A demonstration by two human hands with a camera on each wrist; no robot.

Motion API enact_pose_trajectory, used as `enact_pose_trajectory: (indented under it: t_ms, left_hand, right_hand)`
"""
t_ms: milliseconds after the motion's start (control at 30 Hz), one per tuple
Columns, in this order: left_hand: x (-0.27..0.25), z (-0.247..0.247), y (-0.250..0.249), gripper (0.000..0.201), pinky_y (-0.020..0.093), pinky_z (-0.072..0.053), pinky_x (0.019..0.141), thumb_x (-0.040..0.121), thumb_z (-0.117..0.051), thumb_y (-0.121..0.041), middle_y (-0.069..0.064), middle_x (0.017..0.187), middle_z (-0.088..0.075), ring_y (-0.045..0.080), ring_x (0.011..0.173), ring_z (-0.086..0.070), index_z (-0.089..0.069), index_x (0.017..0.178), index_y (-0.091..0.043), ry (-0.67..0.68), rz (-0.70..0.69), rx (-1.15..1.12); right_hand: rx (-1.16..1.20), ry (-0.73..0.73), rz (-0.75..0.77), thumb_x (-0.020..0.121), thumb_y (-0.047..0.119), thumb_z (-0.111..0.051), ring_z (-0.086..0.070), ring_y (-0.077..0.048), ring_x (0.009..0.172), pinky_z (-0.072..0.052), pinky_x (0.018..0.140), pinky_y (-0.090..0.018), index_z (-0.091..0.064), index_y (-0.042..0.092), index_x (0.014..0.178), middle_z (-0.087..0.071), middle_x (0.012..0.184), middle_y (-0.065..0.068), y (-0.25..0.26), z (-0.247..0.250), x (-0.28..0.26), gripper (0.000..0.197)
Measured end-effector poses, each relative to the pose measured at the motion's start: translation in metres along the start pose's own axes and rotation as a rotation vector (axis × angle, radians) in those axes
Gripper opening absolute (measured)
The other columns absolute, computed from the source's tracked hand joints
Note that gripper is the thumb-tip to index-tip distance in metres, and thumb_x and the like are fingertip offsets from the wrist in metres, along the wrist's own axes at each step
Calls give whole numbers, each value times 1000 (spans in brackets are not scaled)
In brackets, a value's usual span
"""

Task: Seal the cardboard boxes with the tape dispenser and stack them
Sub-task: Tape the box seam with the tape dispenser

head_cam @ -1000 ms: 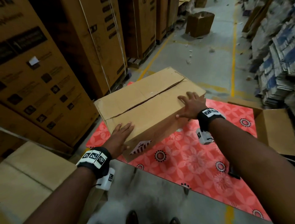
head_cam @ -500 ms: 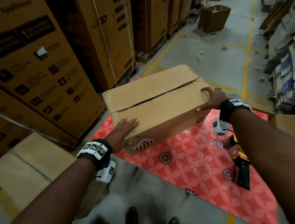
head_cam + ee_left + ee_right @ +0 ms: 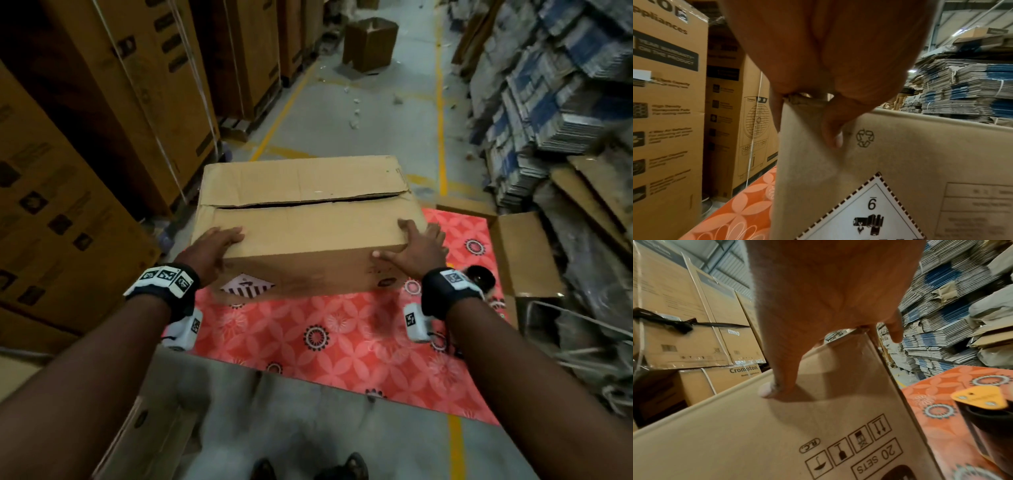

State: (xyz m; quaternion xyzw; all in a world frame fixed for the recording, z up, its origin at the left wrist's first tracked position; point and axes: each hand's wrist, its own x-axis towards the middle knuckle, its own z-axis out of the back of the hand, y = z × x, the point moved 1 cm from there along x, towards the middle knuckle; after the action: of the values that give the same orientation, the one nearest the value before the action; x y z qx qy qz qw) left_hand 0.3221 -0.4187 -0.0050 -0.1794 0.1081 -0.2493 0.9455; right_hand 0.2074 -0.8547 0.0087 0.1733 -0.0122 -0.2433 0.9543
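Observation:
A brown cardboard box lies on a red floral mat, long side toward me, its top flaps closed with an open seam. My left hand rests on the near left corner, fingers flat on top and thumb on the front face. My right hand spreads over the near right corner, its thumb pressed on the front face. The box front carries a diamond label. A black and yellow tape dispenser sits on the mat by my right wrist, mostly hidden in the head view.
Tall printed cartons line the left side. Stacks of flattened cardboard fill the right. An open box lies at the mat's right edge, another box at lower left. A small open box stands far down the aisle.
The box has turned so its long side faces me. My right hand moved from the far right corner to the near right corner. My left hand stayed at the near left corner.

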Motion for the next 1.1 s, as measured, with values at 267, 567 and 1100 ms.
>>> enact_pose_trajectory:
  t_ms: [267, 567, 1100]
  left_hand:
    - [64, -10, 30, 103, 65, -33, 103, 67, -71, 0, -19, 153, -30, 21, 144, -26, -22, 129, -67, 46, -111, 103]
    - [55, -22, -60, 81, 67, -18, 111, 85, -66, -24, -5, 162, -9, 33, 148, -5, -17, 149, -28, 74, 19, 186]
    - [45, -72, -238, 71, 79, -2, 103, 96, -45, -49, -16, 161, 7, 22, 149, 8, -2, 152, -42, 126, -51, 303]
  right_hand:
    - [-46, -142, -168, 67, 82, -63, -38, -41, 120, -39, 98, -52, -38, 38, 142, -37, 127, -19, -15, -10, -89, 90]
    - [113, -91, -122, 77, 56, -77, -41, -46, 121, -41, 106, -46, -38, 33, 145, -31, 129, -19, -34, -3, -95, 81]
    - [351, -147, -210, 80, 33, -75, -44, -40, 129, -39, 110, -44, -44, 21, 146, -32, 141, -23, -157, -17, -91, 74]
